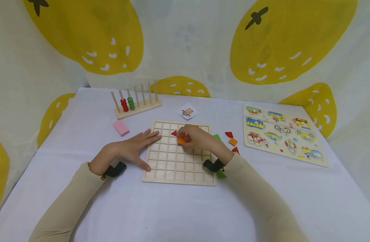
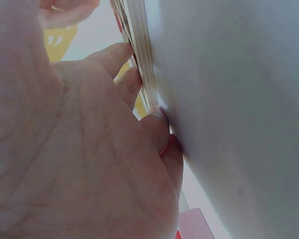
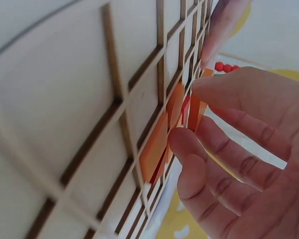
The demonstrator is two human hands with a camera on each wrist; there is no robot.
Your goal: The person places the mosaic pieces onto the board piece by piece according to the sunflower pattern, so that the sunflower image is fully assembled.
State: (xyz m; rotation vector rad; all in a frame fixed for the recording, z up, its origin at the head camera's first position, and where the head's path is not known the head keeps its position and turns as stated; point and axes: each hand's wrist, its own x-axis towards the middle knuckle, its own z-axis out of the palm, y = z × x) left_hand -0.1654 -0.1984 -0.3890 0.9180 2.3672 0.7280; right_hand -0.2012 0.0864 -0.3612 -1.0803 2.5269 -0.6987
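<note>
A wooden grid board (image 1: 169,175) lies on the white-covered table. My left hand (image 1: 131,147) rests with spread, straight fingers along the board's left edge; in the left wrist view its fingertips (image 2: 122,52) touch the board's side. Over the upper middle of the grid, my right hand (image 1: 197,136) pinches an orange tile (image 3: 197,110) between thumb and fingers, held edge-on just off the board. Below it in the right wrist view, other orange pieces (image 3: 155,152) sit on the grid with some red showing. A red triangle (image 1: 174,133) lies left of the right hand.
Loose red (image 1: 229,134), orange (image 1: 233,142) and green pieces (image 1: 217,137) lie right of the board, partly behind the right arm. Behind it are a pattern card (image 1: 187,111), a peg stand with beads (image 1: 139,109) and a pink block (image 1: 121,128). A vehicle puzzle (image 1: 283,134) lies farther right.
</note>
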